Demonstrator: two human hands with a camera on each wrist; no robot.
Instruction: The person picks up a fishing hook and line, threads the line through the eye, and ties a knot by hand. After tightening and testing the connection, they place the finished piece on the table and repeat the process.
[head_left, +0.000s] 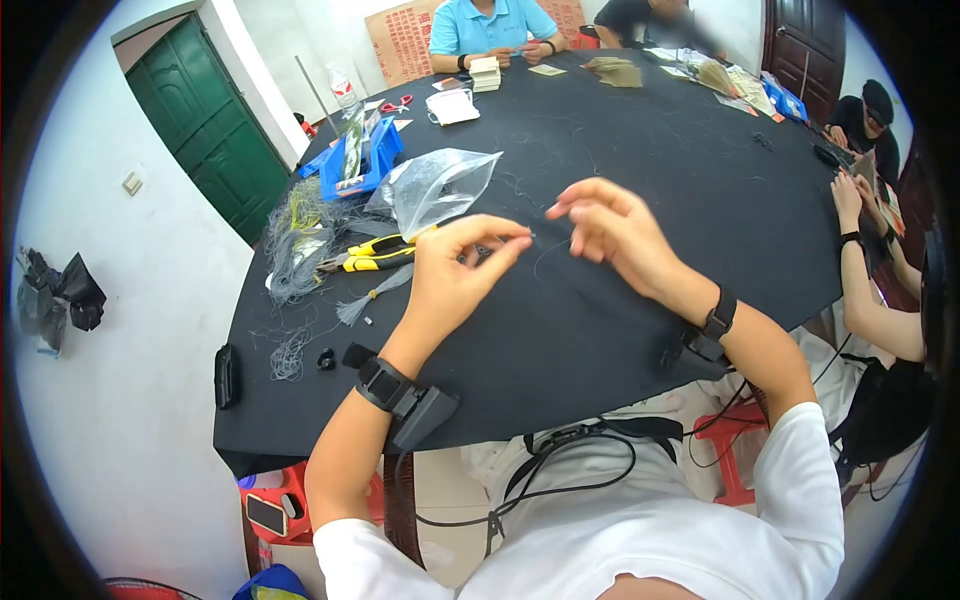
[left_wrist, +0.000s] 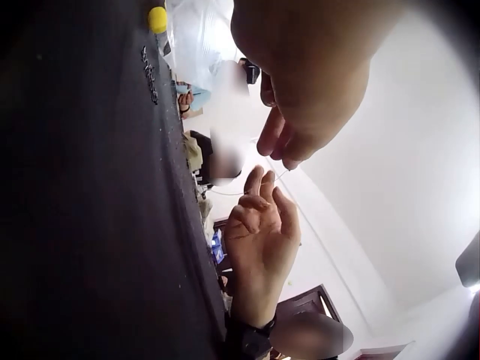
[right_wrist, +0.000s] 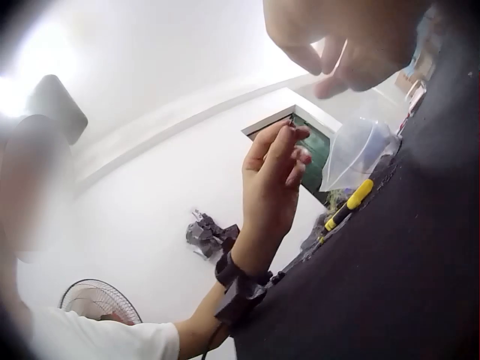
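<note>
Thumb and index finger of my left hand pinch a tiny piece with a thin thread at the fingertips. Small dark objects sit within its curled lower fingers. My right hand is raised a short way to the right, its fingers loosely bent and apart. In the left wrist view the thread arcs between the left hand and the right hand; whether the right fingers touch it, I cannot tell. The right wrist view shows the left hand pinching upright, with the right hand above.
Yellow-black pliers, a clear plastic bag, tangled grey threads and a blue bin lie left on the black-covered table. Card stacks stand at the far side. Other people sit around the far and right edges.
</note>
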